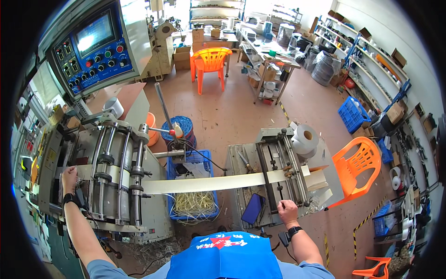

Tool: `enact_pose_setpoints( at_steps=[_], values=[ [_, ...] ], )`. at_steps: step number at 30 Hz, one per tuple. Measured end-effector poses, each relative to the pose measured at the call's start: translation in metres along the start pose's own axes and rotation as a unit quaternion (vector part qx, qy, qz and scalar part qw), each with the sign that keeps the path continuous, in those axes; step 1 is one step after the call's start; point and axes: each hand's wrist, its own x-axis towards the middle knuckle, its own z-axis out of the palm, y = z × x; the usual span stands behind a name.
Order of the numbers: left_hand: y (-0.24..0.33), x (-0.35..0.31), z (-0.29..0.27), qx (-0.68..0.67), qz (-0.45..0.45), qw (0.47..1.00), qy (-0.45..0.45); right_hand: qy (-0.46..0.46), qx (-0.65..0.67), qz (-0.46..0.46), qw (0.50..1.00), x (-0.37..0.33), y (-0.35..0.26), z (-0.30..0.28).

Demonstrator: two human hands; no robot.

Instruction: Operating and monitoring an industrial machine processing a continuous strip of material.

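My left hand (pixel 69 179) is closed at the far left end of the roller machine (pixel 111 172), beside a pale strip lying there; what its fingers hold, if anything, is hidden. A long white strip (pixel 204 183) with a toothed near edge stretches from the rollers across a gap to the metal guide frame (pixel 282 169) on the right-hand bench. My right hand (pixel 288 211) is closed near the front end of that frame, and I cannot make out what is in its fingers. On the bench, a dark blue rectangular object (pixel 253 208) and pliers-like tool (pixel 244 159) lie left of the frame.
Under the strip stands a blue crate (pixel 171 210) of tangled pale trimmings (pixel 194 204). White rolls (pixel 305 138) sit behind the frame, with an orange chair (pixel 355 165) to the right. A control panel (pixel 95 44) hangs upper left; a slanted metal rod (pixel 166 104) rises behind the crate.
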Motion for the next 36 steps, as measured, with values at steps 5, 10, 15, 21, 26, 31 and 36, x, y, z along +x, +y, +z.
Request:
enact_pose_setpoints(
  at_steps=[5, 10, 15, 21, 26, 31, 36],
  values=[
    [0.046, -0.010, -0.004, 0.056, -0.040, 0.993, -0.096, -0.001, -0.006, 0.002, 1.000, -0.004, 0.007, -0.001],
    [0.067, -0.032, -0.014, 0.188, -0.001, 0.982, -0.037, -0.012, 0.021, -0.004, 1.000, -0.006, 0.008, 0.005],
    [0.071, -0.032, -0.014, 0.155, -0.128, 0.979, 0.029, -0.045, 0.032, 0.006, 0.998, -0.009, 0.008, 0.010],
    [0.094, -0.033, -0.013, 0.164, -0.201, 0.964, 0.064, -0.053, 0.025, 0.040, 0.997, -0.012, 0.016, 0.011],
    [0.088, -0.029, -0.019, 0.178, -0.224, 0.958, 0.016, -0.046, 0.020, 0.032, 0.998, -0.013, 0.017, 0.012],
    [0.076, -0.030, -0.016, 0.128, -0.226, 0.965, -0.029, -0.047, 0.017, 0.033, 0.998, -0.013, 0.019, 0.013],
    [0.091, -0.034, -0.021, 0.139, -0.223, 0.965, -0.017, -0.049, 0.021, 0.038, 0.998, -0.014, 0.021, 0.013]
  ],
)
